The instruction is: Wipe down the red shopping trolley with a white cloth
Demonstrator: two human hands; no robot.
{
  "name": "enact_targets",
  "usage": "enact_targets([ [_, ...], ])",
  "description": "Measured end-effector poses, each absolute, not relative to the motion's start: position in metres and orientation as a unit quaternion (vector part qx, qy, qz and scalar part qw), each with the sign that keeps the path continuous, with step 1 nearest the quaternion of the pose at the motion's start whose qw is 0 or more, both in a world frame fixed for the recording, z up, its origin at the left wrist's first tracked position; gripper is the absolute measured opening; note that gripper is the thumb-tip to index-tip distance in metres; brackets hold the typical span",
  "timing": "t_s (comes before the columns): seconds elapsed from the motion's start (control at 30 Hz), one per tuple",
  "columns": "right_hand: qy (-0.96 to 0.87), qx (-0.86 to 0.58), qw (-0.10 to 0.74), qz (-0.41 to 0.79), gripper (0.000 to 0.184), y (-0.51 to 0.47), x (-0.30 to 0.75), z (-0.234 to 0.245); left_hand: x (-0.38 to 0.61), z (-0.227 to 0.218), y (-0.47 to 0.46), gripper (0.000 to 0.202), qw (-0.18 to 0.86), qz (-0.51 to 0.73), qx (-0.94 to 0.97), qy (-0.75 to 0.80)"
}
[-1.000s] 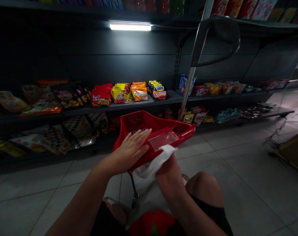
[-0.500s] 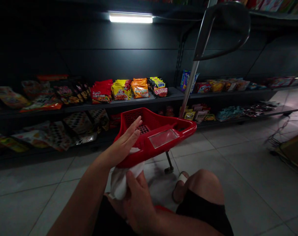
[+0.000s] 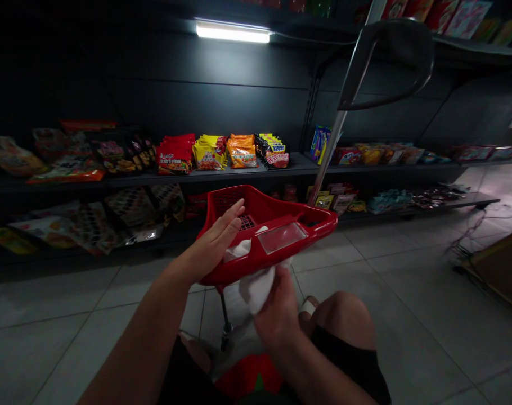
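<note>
A red plastic shopping basket [image 3: 228,274] on a wheeled frame stands in front of my knees, with a clear label window [image 3: 282,237] on its near side. My left hand [image 3: 214,242] lies along the left of its near rim, fingers stretched out flat. Beneath the near edge, my right hand [image 3: 279,306] grips a white cloth [image 3: 256,289] against the basket's underside. More white cloth shows through the opening beside my left hand. My right fingertips are partly hidden by the cloth and the rim.
A metal pole [image 3: 329,143] with a dark loop handle [image 3: 427,67] rises on the right. Behind the basket, a dark shelf [image 3: 222,175] bears several rows of packaged snacks. A brown box-like object [image 3: 498,267] sits at the far right on the tiled floor.
My right hand has moved right with the cloth along the basket's underside. More white shows in the rim openings. My left hand stays in nearly the same place on the rim.
</note>
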State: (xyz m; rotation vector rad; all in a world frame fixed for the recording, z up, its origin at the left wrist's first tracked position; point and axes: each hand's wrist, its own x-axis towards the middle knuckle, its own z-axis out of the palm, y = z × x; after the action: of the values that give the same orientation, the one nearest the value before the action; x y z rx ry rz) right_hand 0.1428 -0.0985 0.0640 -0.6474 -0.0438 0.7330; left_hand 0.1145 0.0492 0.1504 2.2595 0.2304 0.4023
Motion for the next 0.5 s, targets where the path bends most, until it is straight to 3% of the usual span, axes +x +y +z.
enact_targets([
  [0.1,-0.021,-0.227,0.85,0.476,0.039,-0.08,0.092,0.064,0.113,0.148,0.051,0.065,0.375,0.16,0.908,0.101],
  [0.2,0.012,-0.216,0.85,0.481,0.046,-0.08,0.092,0.066,0.109,0.149,0.053,0.064,0.345,0.147,0.92,0.115],
  [0.5,0.032,-0.318,0.881,0.35,0.014,-0.151,0.226,0.067,0.108,0.152,0.055,0.064,0.283,0.09,0.951,0.087],
])
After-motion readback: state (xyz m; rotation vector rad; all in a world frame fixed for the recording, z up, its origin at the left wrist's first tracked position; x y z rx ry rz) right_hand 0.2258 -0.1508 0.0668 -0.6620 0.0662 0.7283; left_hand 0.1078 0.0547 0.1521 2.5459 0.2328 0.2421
